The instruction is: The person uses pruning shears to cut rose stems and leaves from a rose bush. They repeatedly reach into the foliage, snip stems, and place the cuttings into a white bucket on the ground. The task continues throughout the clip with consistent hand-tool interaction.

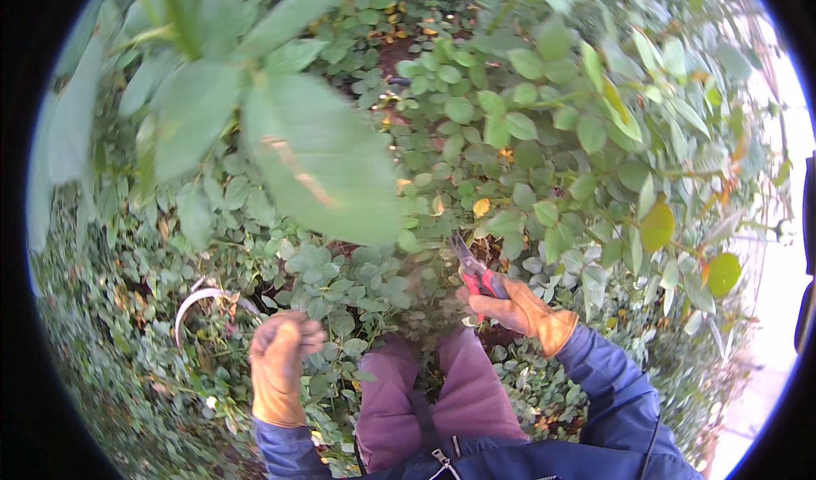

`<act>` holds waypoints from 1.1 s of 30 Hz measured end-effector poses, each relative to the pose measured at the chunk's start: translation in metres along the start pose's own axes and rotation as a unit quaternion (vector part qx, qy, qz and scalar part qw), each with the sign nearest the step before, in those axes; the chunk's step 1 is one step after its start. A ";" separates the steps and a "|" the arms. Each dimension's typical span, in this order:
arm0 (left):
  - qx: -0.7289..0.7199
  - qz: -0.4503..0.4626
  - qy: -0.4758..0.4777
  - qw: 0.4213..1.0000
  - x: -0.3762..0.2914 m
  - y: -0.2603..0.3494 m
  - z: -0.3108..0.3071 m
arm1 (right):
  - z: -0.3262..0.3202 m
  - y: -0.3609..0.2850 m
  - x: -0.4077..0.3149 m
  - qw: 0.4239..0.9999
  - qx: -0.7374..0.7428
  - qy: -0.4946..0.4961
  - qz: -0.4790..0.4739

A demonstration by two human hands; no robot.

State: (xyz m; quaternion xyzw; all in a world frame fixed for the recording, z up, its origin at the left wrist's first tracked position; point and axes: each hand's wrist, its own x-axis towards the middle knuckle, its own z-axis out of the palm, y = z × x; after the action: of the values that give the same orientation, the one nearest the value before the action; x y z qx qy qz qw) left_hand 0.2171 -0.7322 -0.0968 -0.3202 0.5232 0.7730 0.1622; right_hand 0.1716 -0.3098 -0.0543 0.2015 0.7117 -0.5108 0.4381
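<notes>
My right hand (519,308), in a tan work glove, grips red-handled pruning shears (478,275). The metal blades point up and to the left, among rose-like leaves and dry brown bits. To the left, my left hand (284,359) wears a matching glove and is slightly blurred; its fingers are curled, and whether something thin lies in them I cannot tell. Just beyond it is a pale curved strip or hoop (203,298) with dried leaves caught by it. A large blurred leaf (319,155) with a brownish streak hangs close to the camera.
Dense leafy bushes (370,289) surround my legs on both sides. Thin stems with reddish tips (692,247) reach in from the right. Bare soil (395,56) shows between plants ahead, and a bright paved strip (755,378) runs along the right edge.
</notes>
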 end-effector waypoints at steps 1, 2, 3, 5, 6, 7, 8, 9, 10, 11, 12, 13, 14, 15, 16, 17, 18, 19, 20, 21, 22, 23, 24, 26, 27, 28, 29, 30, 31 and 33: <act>-0.002 -0.007 -0.046 0.999 -0.004 0.005 0.026 | -0.004 0.007 -0.010 1.000 -0.010 0.003 -0.004; 0.031 -0.036 -0.073 0.996 -0.004 0.010 0.053 | -0.008 0.013 -0.021 0.999 -0.037 0.015 0.023; 0.044 -0.039 -0.116 0.991 -0.002 0.015 0.079 | -0.014 0.017 -0.028 0.996 -0.071 0.028 0.047; 0.059 -0.063 -0.142 0.986 0.005 0.019 0.122 | -0.016 0.020 -0.031 0.997 -0.034 0.066 -0.021; 0.061 -0.048 -0.160 0.984 0.011 0.012 0.145 | -0.018 0.019 -0.026 0.997 -0.012 0.075 -0.017; 0.071 -0.048 -0.183 0.979 0.018 0.005 0.163 | -0.021 0.017 -0.019 0.996 0.009 0.078 -0.031; 0.106 -0.039 -0.189 0.975 0.028 -0.004 0.180 | -0.023 0.012 -0.001 0.987 0.055 0.099 -0.111; 0.150 -0.023 -0.193 0.969 0.039 -0.014 0.193 | -0.024 0.008 0.017 0.983 0.095 0.105 -0.121; 0.157 -0.005 -0.201 0.967 0.047 -0.028 0.206 | -0.032 0.005 0.035 0.977 0.137 0.104 -0.130; 0.174 0.018 -0.202 0.964 0.058 -0.040 0.220 | -0.039 0.004 0.050 0.967 0.177 0.091 -0.158; 0.191 0.051 -0.205 0.959 0.074 -0.048 0.233 | -0.052 0.006 0.058 0.972 0.109 0.125 -0.168; 0.287 0.188 -0.208 0.916 0.086 -0.053 0.236 | -0.064 0.009 0.065 0.969 0.119 0.161 -0.146; 0.288 0.140 -0.196 0.927 0.103 -0.059 0.246 | -0.079 0.016 0.064 0.966 0.139 0.189 -0.112; 0.275 0.125 -0.193 0.934 0.117 -0.067 0.255 | -0.088 0.024 0.063 0.960 0.158 0.217 -0.073; 0.257 0.136 -0.184 0.939 0.126 -0.075 0.258 | -0.096 0.031 0.062 0.949 0.192 0.183 -0.170; 0.229 0.164 -0.178 0.943 0.136 -0.079 0.260 | -0.100 0.037 0.059 0.945 0.201 0.199 -0.166; 0.229 0.149 -0.175 0.946 0.148 -0.081 0.261 | -0.103 0.041 0.057 0.938 0.197 0.208 -0.193; 0.249 0.161 -0.161 0.941 0.154 -0.084 0.258 | -0.103 0.044 0.054 0.933 0.195 0.212 -0.216; 0.268 0.171 -0.145 0.937 0.159 -0.087 0.254 | -0.102 0.045 0.055 0.927 0.217 0.200 -0.230; 0.289 0.191 -0.131 0.929 0.167 -0.086 0.253 | -0.100 0.043 0.056 0.933 0.198 0.202 -0.224; 0.285 0.244 -0.145 0.916 0.171 -0.087 0.251 | -0.099 0.042 0.055 0.939 0.172 0.211 -0.208; 0.276 0.266 -0.154 0.911 0.177 -0.086 0.253 | -0.096 0.041 0.055 0.941 0.151 0.239 -0.185; 0.263 0.291 -0.160 0.906 0.181 -0.088 0.256 | -0.094 0.040 0.055 0.942 0.140 0.241 -0.188; 0.273 0.376 -0.184 0.866 0.194 -0.091 0.270 | -0.088 0.041 0.055 0.929 0.179 0.251 -0.207; 0.268 0.416 -0.198 0.846 0.202 -0.093 0.280 | -0.085 0.042 0.055 0.920 0.192 0.256 -0.225; 0.263 0.451 -0.210 0.827 0.211 -0.097 0.291 | -0.084 0.042 0.056 0.926 0.170 0.275 -0.193; 0.236 0.515 -0.220 0.794 0.221 -0.103 0.300 | -0.081 0.044 0.056 0.926 0.162 0.276 -0.199; 0.238 0.524 -0.249 0.779 0.232 -0.110 0.305 | -0.079 0.045 0.057 0.925 0.159 0.281 -0.200; 0.322 0.542 -0.232 0.741 0.243 -0.118 0.304 | -0.076 0.046 0.057 0.923 0.158 0.286 -0.201; 0.471 0.604 -0.188 0.615 0.279 -0.125 0.308 | -0.074 0.045 0.060 0.905 0.207 0.287 -0.236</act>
State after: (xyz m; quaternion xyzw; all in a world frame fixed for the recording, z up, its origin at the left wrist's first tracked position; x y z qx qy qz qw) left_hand -0.0173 -0.4250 -0.2942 0.3410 0.8485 0.3872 -0.1178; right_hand 0.1423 -0.2349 -0.1219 0.2517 0.7118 -0.6551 0.0303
